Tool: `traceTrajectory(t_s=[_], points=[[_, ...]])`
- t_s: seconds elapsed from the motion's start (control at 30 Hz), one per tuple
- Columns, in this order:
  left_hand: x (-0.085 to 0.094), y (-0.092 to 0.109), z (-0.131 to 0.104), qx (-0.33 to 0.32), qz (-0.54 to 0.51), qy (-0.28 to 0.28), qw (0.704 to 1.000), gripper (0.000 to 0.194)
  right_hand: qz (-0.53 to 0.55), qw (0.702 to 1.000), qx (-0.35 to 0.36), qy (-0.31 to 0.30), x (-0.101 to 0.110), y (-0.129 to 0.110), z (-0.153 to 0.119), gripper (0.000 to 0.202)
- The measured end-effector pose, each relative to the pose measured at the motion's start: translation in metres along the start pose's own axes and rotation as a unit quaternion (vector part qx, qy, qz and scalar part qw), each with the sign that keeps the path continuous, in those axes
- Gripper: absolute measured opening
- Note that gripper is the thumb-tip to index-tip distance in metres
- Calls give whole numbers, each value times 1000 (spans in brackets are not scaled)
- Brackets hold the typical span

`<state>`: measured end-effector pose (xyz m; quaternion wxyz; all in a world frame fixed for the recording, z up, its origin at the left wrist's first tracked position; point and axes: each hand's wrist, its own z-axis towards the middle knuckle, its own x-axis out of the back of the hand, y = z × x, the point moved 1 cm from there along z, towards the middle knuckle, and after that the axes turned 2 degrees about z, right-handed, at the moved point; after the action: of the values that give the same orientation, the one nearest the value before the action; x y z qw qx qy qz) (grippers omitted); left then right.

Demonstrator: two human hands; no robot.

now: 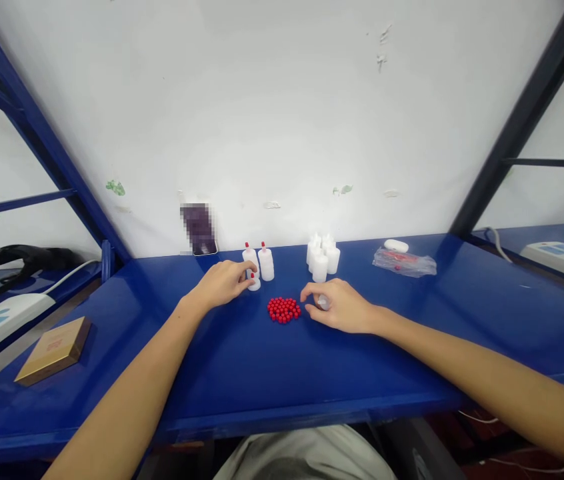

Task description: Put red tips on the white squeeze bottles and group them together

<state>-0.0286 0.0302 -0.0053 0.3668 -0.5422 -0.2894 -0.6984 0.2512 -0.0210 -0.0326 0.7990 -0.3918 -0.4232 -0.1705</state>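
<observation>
My left hand (223, 283) has its fingers and thumb closed round a white red-tipped bottle (254, 285), partly hidden by the fingers. Just behind it, two more white bottles with red tips stand upright, one on the left (251, 254) and one on the right (267, 263). My right hand (339, 305) is curled round a small translucent white piece (323, 303); its thumb and forefinger tips are apart. The palm hides most of that piece. Between the hands lies a pile of small red caps (283, 310), close to my right fingertips.
Several white bottles without red tips (320, 265) stand behind my right hand. Farther right lie a clear plastic bag (405, 262) and a white oval case (396, 246). A phone (201, 229) leans on the wall. A gold box (55, 350) lies left on the blue table (242, 373).
</observation>
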Motion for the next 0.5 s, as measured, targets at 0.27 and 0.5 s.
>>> traceTrajectory(t_s=[0.27, 0.5], points=[[11, 38, -1, -25, 9, 67, 997, 24, -77, 995, 41, -55, -1, -5, -1, 17], [2, 82, -1, -135, -13, 88, 987, 22, -106, 990, 30, -83, 0, -9, 0, 16]])
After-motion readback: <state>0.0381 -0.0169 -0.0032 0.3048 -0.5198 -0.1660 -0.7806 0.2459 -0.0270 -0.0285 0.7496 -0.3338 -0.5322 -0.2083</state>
